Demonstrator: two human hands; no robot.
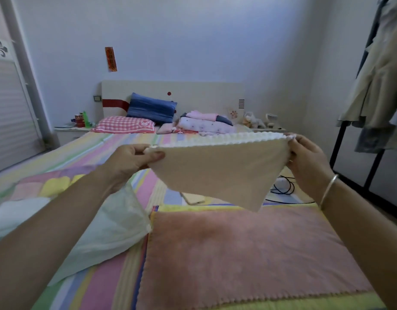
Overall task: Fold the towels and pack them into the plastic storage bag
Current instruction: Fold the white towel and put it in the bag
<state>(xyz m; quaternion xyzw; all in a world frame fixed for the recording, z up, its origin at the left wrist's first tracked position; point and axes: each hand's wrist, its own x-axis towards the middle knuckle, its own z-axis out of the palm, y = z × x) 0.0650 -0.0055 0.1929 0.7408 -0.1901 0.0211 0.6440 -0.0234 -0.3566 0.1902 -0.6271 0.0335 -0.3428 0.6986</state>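
Observation:
A cream towel hangs in the air over the bed, stretched between both hands, with its lower corner drooping to a point. My left hand pinches its left top corner between thumb and fingers. My right hand pinches the right top corner. Below it a pink towel lies spread flat on the striped bed sheet. A translucent plastic storage bag lies crumpled on the bed to the left of the pink towel, partly under my left forearm.
Pillows and folded clothes lie at the headboard end. A black cable and a small flat object lie behind the held towel. A clothes rack with garments stands on the right.

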